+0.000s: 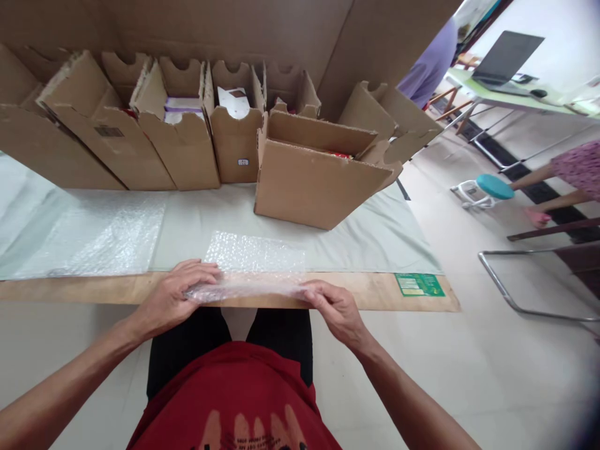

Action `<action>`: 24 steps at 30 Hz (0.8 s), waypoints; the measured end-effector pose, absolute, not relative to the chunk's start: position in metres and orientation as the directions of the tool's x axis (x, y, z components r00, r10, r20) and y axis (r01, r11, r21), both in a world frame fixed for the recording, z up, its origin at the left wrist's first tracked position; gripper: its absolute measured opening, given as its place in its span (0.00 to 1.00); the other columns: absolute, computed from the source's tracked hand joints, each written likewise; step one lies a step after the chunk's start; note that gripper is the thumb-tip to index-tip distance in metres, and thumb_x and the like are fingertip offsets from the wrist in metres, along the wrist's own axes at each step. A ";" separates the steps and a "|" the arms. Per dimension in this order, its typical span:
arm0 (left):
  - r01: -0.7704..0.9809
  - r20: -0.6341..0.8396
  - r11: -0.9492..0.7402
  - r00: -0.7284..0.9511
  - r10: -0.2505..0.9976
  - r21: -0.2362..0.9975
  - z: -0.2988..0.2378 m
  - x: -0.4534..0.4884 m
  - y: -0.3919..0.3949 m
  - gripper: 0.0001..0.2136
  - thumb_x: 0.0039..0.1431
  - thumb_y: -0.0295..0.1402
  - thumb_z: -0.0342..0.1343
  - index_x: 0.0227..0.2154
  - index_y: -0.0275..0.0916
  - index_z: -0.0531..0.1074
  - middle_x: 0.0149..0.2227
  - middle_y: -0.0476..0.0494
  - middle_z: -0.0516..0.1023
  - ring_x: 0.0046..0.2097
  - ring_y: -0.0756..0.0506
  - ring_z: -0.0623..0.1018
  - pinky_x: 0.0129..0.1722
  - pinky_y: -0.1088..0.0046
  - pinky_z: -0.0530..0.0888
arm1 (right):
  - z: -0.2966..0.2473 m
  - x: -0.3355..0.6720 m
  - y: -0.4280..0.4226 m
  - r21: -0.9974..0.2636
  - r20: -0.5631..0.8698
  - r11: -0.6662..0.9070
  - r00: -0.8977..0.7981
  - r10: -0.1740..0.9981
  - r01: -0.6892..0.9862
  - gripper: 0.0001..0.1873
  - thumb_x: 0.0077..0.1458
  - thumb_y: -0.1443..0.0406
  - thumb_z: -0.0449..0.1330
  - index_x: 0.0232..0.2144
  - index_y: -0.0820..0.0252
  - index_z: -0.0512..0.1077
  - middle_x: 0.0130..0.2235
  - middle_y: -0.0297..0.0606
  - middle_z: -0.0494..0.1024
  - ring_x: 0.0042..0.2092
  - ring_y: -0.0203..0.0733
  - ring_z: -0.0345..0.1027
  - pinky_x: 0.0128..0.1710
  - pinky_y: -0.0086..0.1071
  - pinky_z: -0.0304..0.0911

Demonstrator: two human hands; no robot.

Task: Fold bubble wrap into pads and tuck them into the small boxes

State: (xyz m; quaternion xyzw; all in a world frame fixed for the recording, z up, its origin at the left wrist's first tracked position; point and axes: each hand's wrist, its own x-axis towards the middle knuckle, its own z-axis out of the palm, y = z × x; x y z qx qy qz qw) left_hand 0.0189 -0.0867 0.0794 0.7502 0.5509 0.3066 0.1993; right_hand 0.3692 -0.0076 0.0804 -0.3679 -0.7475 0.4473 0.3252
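Observation:
A clear sheet of bubble wrap (257,253) lies across the table's front edge, its near side folded or rolled over. My left hand (175,290) is closed on the left end of that near side, thumb underneath and fingers on top. At the other end, my right hand (335,309) pinches the bubble wrap between thumb and fingers. Whether anything lies inside the fold cannot be made out. A larger piece of bubble wrap (107,231) rests flat on the cloth to the left.
Several open cardboard bins (175,153) line the table's back, some holding small packages. One cardboard bin (314,184) stands further forward, angled. A pale cloth (375,240) covers the wooden tabletop (370,290). A stool (494,186), a laptop (509,59) and other people are at right.

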 end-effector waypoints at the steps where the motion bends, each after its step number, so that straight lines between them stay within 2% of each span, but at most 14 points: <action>1: 0.694 0.199 -0.227 0.123 0.972 0.683 0.083 0.021 -0.084 0.10 0.66 0.36 0.53 0.41 0.43 0.80 0.47 0.44 0.86 0.53 0.40 0.82 0.57 0.58 0.77 | 0.080 0.369 -0.006 -0.932 0.110 0.256 -0.475 0.873 0.255 0.11 0.68 0.57 0.60 0.38 0.55 0.79 0.36 0.37 0.83 0.36 0.42 0.78 0.36 0.33 0.73; 4: 0.677 0.029 0.042 -0.094 0.995 0.734 0.090 0.030 -0.075 0.13 0.64 0.45 0.55 0.35 0.43 0.80 0.37 0.46 0.85 0.40 0.42 0.83 0.39 0.67 0.79 | 0.076 0.365 0.001 -0.956 0.025 0.141 -0.409 0.912 0.258 0.14 0.59 0.56 0.67 0.45 0.56 0.78 0.34 0.35 0.81 0.33 0.41 0.75 0.31 0.32 0.69; 6: 0.656 -0.037 0.143 -0.173 0.984 0.741 0.090 0.035 -0.068 0.14 0.62 0.46 0.55 0.32 0.43 0.80 0.33 0.47 0.84 0.36 0.43 0.82 0.35 0.69 0.77 | 0.071 0.359 0.005 -0.942 0.012 0.138 -0.378 0.926 0.306 0.16 0.59 0.57 0.66 0.47 0.57 0.76 0.31 0.33 0.79 0.31 0.40 0.73 0.29 0.31 0.67; 8: 0.656 -0.022 0.181 -0.243 0.970 0.733 0.087 0.038 -0.061 0.15 0.59 0.47 0.55 0.32 0.42 0.79 0.32 0.47 0.83 0.35 0.43 0.81 0.36 0.68 0.76 | 0.067 0.351 0.009 -0.918 0.052 0.172 -0.320 0.946 0.358 0.17 0.61 0.57 0.63 0.49 0.58 0.75 0.29 0.32 0.77 0.30 0.39 0.71 0.30 0.31 0.66; 11: 0.725 0.055 0.193 -0.303 0.951 0.661 0.081 0.041 -0.055 0.14 0.56 0.45 0.54 0.31 0.41 0.79 0.31 0.46 0.80 0.34 0.43 0.80 0.39 0.65 0.75 | 0.060 0.341 0.014 -0.856 0.147 0.246 -0.243 0.959 0.455 0.21 0.61 0.57 0.61 0.53 0.59 0.73 0.31 0.33 0.79 0.29 0.39 0.72 0.32 0.32 0.68; 14: 0.765 0.070 0.211 -0.317 0.946 0.609 0.075 0.040 -0.052 0.14 0.56 0.44 0.55 0.35 0.41 0.79 0.32 0.45 0.80 0.36 0.42 0.80 0.41 0.64 0.75 | 0.055 0.336 0.016 -0.737 0.214 0.304 -0.219 0.952 0.604 0.23 0.62 0.59 0.59 0.57 0.61 0.71 0.30 0.33 0.79 0.28 0.39 0.71 0.34 0.33 0.67; 19: 0.834 0.153 0.155 -0.273 0.950 0.529 0.060 0.036 -0.050 0.17 0.59 0.42 0.56 0.45 0.40 0.79 0.31 0.46 0.79 0.33 0.42 0.78 0.40 0.65 0.75 | 0.053 0.332 0.020 -0.595 0.235 0.318 -0.219 0.947 0.738 0.26 0.66 0.57 0.54 0.61 0.64 0.68 0.30 0.33 0.78 0.27 0.40 0.71 0.30 0.33 0.63; 24: 0.917 0.315 0.036 -0.173 0.933 0.398 0.052 0.034 -0.051 0.15 0.65 0.39 0.54 0.48 0.37 0.77 0.29 0.46 0.77 0.32 0.41 0.78 0.38 0.64 0.75 | 0.053 0.329 0.022 -0.489 0.235 0.330 -0.243 0.941 0.807 0.25 0.67 0.58 0.51 0.61 0.63 0.68 0.30 0.33 0.78 0.29 0.42 0.74 0.28 0.32 0.61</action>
